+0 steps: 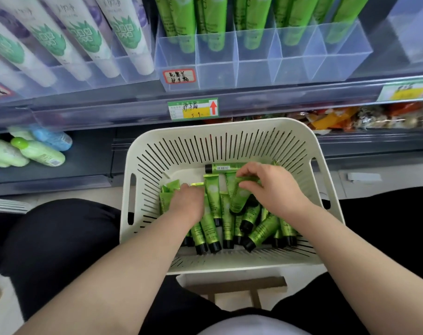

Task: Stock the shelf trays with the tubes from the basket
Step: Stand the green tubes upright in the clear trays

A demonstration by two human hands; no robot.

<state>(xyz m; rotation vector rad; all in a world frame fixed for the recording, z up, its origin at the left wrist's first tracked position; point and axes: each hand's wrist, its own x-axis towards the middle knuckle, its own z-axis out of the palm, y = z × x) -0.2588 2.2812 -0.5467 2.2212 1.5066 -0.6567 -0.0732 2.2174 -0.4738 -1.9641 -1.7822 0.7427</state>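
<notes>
Head view: both hands are down in the white slotted basket (229, 131). The right hand (275, 187) has its fingers (251, 171) pinched together on the flat crimped end of one tube (240, 198). The left hand (188, 201) lies knuckles-up on the pile. Its fingers (185, 189) curl down out of sight among the green tubes (227, 223), so there's no telling if they've actually got one.

What could go wrong, as a guess:
- That pinch is only on the thin crimp, so the tube could swing or slip out on the way up.
- Its lower end is still buried in the pile below the fingers, so a quick pull might drag neighbours along or flip one over the rim.
- The clear divided tray (254, 68), well beyond the fingers, has narrow slots. A slanted tube would likely catch on a divider.

Orientation: the pinched tube has its crimp up at the fingertips, and its body slants down toward the person. Most of the pile runs lengthwise from person to shelf, black caps on the near side of the fingers. One stray tube (220, 168) just beyond the fingers lies crosswise with its cap pointing left.
</notes>
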